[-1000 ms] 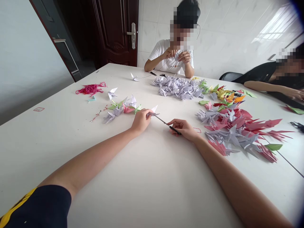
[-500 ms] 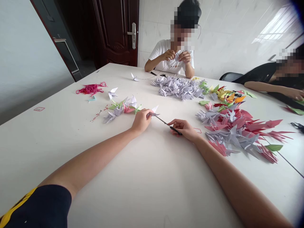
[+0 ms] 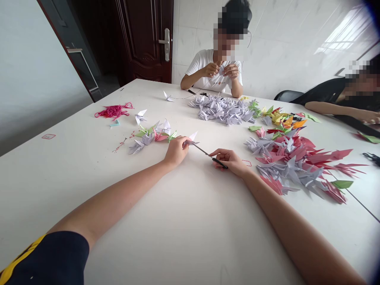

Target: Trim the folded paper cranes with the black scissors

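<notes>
My left hand (image 3: 177, 152) is closed on a pale lilac paper crane (image 3: 192, 139), its fingers covering part of the folded body. In my right hand (image 3: 231, 161) are black-handled scissors (image 3: 219, 161), fingers wrapped around the grips. The blades point left, and their tips meet the crane's edge at my left fingers; whether they cut into the paper I cannot tell. Just beyond my left hand lies a small group of folded cranes (image 3: 145, 139) in lilac, green and pink. A large heap of pink and lilac cranes (image 3: 291, 154) spreads to the right of my right hand.
A pile of lilac cranes (image 3: 222, 109) lies across the white table (image 3: 148, 221), before a person in a white shirt (image 3: 198, 65) handling paper. Another person's arm (image 3: 335, 107) rests at the far right. Pink yarn (image 3: 113, 111) and a light blue piece (image 3: 115, 124) lie left.
</notes>
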Tool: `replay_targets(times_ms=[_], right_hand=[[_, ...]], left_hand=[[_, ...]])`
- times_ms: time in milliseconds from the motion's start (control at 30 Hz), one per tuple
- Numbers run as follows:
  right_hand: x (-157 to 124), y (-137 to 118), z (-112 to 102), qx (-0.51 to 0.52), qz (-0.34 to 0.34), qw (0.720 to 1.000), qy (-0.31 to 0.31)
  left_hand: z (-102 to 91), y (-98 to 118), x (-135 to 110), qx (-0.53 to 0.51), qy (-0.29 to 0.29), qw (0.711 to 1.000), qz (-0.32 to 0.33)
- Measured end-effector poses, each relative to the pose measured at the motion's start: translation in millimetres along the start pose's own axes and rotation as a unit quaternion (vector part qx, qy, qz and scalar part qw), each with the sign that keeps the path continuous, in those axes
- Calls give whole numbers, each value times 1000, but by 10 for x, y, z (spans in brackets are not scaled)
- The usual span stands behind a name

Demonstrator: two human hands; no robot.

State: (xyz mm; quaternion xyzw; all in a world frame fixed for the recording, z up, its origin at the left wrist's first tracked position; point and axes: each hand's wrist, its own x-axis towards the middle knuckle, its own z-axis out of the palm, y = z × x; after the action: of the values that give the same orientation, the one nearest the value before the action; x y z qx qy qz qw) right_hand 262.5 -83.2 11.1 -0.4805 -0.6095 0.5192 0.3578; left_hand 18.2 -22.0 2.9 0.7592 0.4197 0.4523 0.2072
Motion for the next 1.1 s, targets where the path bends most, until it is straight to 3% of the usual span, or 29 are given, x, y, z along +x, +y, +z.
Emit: replay_targets(times_ms=[1100], right_hand=[[4, -18, 16, -24, -3, 1000, 5]], left_hand=[[-23, 21, -2, 3, -12, 1000, -13]])
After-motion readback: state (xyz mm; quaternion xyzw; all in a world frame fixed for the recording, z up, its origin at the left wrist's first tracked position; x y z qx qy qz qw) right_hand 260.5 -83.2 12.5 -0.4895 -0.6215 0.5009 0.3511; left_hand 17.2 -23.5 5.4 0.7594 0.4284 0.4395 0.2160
